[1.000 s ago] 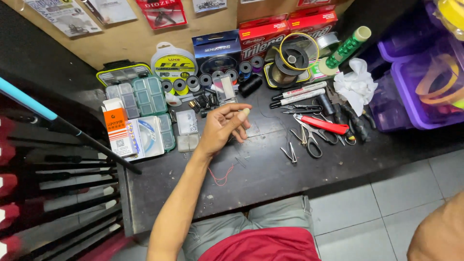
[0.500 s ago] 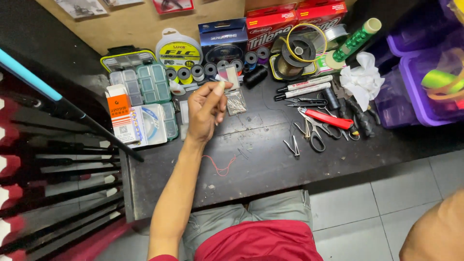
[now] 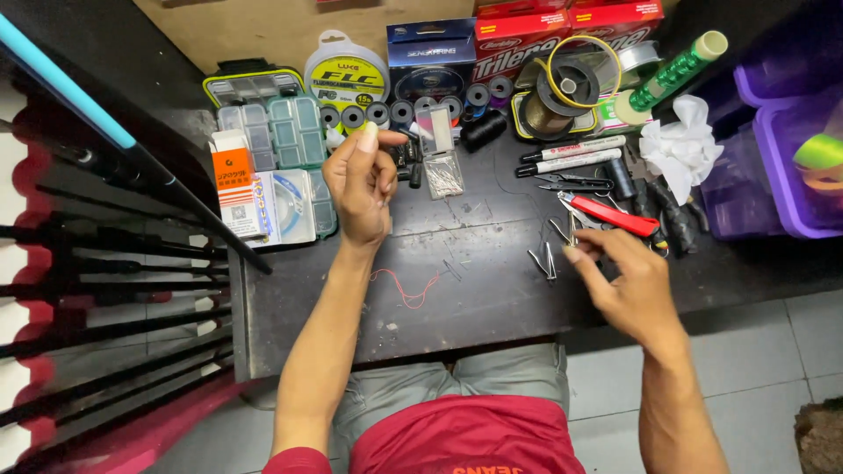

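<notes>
The left hand (image 3: 362,186) is raised over the dark bench (image 3: 492,290), its fingers (image 3: 367,140) curled close together, thumb tip meeting the forefinger as if pinching something too small to make out. At its 9 o'clock lies a clear compartment box (image 3: 279,145) with an orange-and-white carton (image 3: 235,184); at its 2 o'clock sits a small clear packet (image 3: 443,175) and a row of black spools (image 3: 413,110).

The right hand (image 3: 628,285) hovers at the bench's 4 o'clock side, fingers (image 3: 587,254) loosely bent and partly apart; whether they grip anything cannot be told. Their tips are just beside small metal tweezers (image 3: 544,261), with red-handled pliers (image 3: 610,213) at 12 o'clock. A thin red thread (image 3: 406,290) lies on the bench between the two forearms.
</notes>
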